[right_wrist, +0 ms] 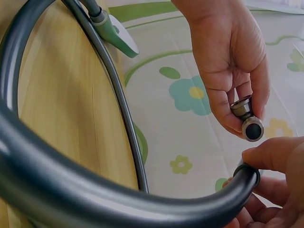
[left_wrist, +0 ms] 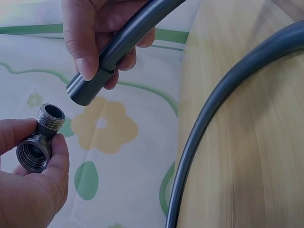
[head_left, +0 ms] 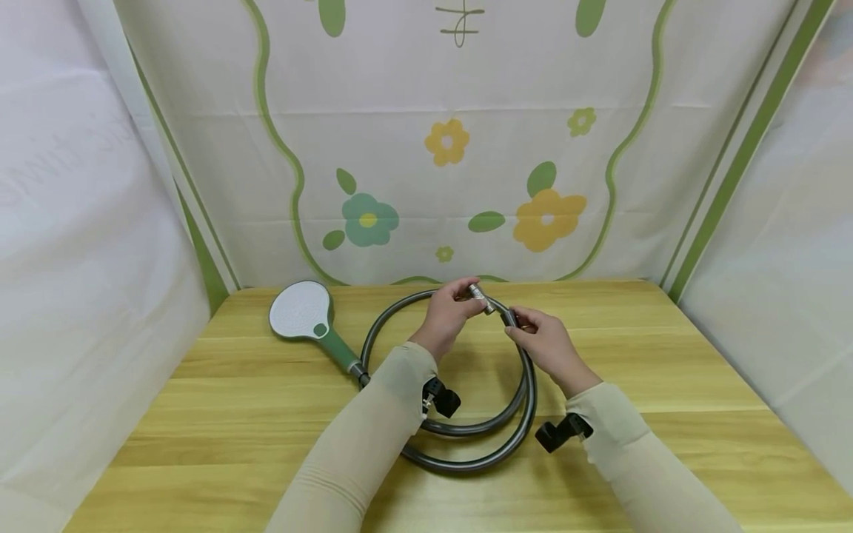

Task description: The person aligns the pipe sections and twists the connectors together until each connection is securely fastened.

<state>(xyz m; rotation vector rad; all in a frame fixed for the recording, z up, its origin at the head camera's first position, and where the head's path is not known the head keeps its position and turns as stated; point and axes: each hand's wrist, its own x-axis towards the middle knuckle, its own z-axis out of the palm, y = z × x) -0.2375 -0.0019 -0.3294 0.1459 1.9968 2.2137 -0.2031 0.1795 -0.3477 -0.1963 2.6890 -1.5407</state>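
My left hand (head_left: 445, 320) pinches a small metal threaded pipe fitting (left_wrist: 42, 135) between thumb and fingers. In the left wrist view, one threaded end of it faces up toward the hose end and a wider threaded socket faces the camera. My right hand (head_left: 548, 346) grips the dark grey shower hose (head_left: 469, 466) close to its end, thumb and fingers around the smooth end sleeve (left_wrist: 86, 88). A short gap separates sleeve and fitting. The hose loops over the table, and its other end joins a green-handled shower head (head_left: 300, 309) with a white face, lying at the left.
Beneath everything is a wooden table (head_left: 253, 451). Behind it hangs a white cloth (head_left: 460, 81) printed with flowers and green lines, with more cloth at both sides. Each wrist wears a black camera mount (head_left: 445, 398). The hose loops lie under and between my forearms.
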